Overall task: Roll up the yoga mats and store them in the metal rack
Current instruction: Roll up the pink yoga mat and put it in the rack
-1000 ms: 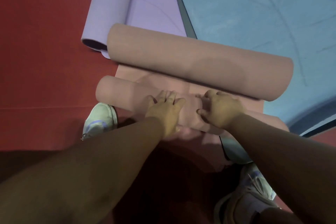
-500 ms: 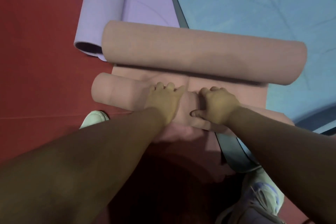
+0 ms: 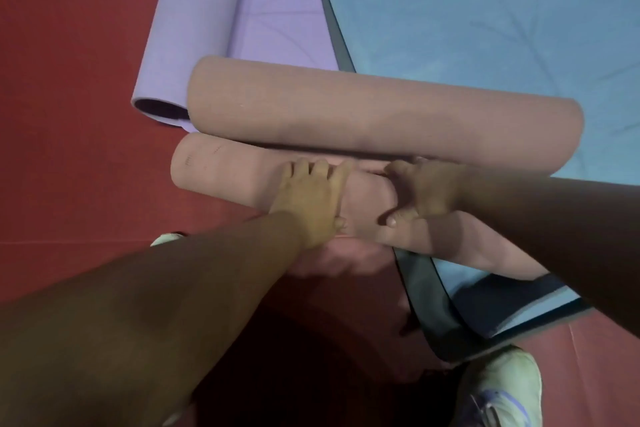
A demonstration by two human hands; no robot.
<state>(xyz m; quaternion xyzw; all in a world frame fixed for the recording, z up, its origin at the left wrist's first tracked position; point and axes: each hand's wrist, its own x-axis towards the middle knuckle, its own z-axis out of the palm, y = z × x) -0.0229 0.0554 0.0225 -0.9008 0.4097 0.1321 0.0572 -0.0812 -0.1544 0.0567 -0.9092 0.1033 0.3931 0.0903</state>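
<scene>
**Nearly there: two pink rolls meet**

Now, in the head view, the near roll [image 3: 249,180] has closed on the far roll [image 3: 381,111]. A second ago a strip of flat pink mat showed between them; that strip is almost gone, and the two rolls lie touching or very nearly so. I judge the rolling of this mat close to done, with storing in the rack still ahead; no rack is in view.

The left hand [image 3: 311,201] lies over the top of the near roll, fingers fairly straight and close together, pressing forward. The right hand [image 3: 426,191] grips the same roll, fingers curled over its far side and the thumb underneath toward the person.

Both rolls lie on the floor [image 3: 69,114] with their long axes running left to right, the right ends tipped slightly toward the person. The far roll rests partly on a blue mat [image 3: 485,10]. A purple mat [image 3: 207,28], half rolled, points away from the person, its open end beside the far roll's left end. A shoe [image 3: 502,392] shows at lower right.
</scene>
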